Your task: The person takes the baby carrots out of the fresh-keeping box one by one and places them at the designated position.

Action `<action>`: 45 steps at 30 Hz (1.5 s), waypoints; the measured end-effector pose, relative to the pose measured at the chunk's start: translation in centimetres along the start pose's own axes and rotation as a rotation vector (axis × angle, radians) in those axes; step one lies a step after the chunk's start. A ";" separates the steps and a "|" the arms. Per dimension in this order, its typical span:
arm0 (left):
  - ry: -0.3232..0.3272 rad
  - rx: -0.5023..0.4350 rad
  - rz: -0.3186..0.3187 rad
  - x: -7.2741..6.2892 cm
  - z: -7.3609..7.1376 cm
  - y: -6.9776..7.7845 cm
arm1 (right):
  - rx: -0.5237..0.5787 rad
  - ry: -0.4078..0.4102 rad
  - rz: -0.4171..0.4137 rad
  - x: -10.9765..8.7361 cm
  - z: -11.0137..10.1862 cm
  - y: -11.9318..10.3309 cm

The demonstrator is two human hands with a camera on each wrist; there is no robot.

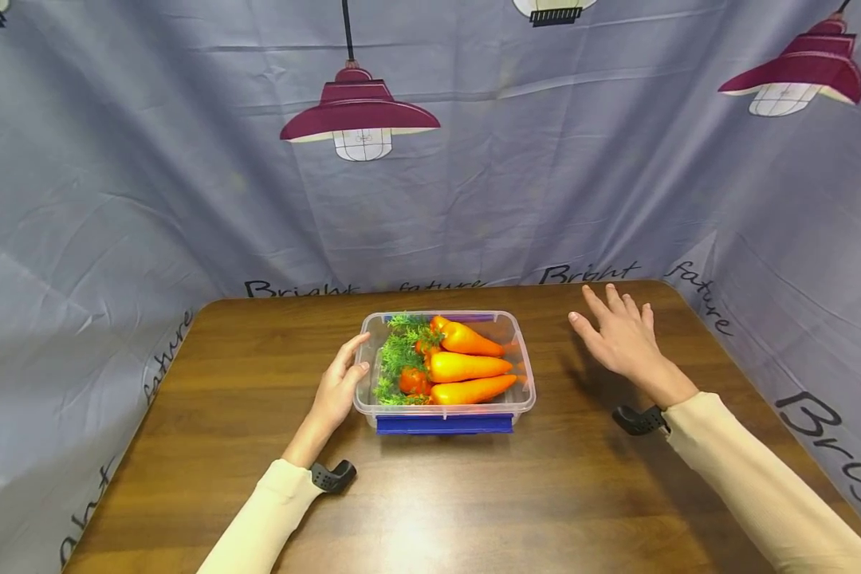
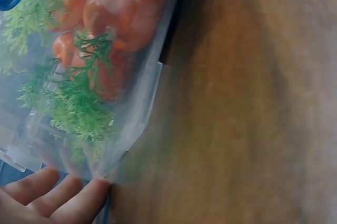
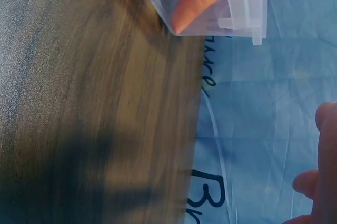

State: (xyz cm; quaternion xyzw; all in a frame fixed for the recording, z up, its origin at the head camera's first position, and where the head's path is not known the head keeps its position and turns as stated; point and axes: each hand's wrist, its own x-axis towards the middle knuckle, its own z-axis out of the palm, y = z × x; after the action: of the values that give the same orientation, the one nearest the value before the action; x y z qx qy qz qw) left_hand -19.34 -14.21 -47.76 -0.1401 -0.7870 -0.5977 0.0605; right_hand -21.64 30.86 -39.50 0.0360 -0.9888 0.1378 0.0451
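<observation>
A clear plastic food container [image 1: 445,410] with blue latches sits on the table in the head view. Inside it lie several orange carrots [image 1: 469,367] with feathery green tops [image 1: 398,355] at the left end. Whether a clear lid covers it, I cannot tell. My left hand [image 1: 337,387] touches the container's left end, its fingers mostly straight; in the left wrist view the fingertips [image 2: 95,188] meet the plastic wall. To the right of the container, apart from it, my right hand [image 1: 623,339] is spread above the table and holds nothing.
The brown wooden table [image 1: 258,383] has its far edge just behind the container. A grey-blue cloth [image 1: 473,199] printed with lamps and lettering hangs behind and at both sides. Black wrist straps [image 1: 333,476] sit on both arms.
</observation>
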 end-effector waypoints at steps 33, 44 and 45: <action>0.088 -0.027 0.000 -0.3 0.8 -0.2 | 0.206 0.002 -0.186 1.8 -1.4 -4.3; 0.096 -0.014 0.025 -0.3 0.8 -0.5 | 0.359 -0.102 -0.313 3.4 -0.6 -8.9; 0.097 -0.017 0.029 -0.3 0.8 -0.5 | 0.381 -0.114 -0.317 3.4 -0.6 -9.4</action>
State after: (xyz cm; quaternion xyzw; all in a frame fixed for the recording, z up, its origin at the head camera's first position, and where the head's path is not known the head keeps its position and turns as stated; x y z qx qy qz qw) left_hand -19.17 -13.63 -48.49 -0.1228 -0.7758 -0.6097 0.1060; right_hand -24.19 21.84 -36.11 0.2062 -0.9279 0.3106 0.0027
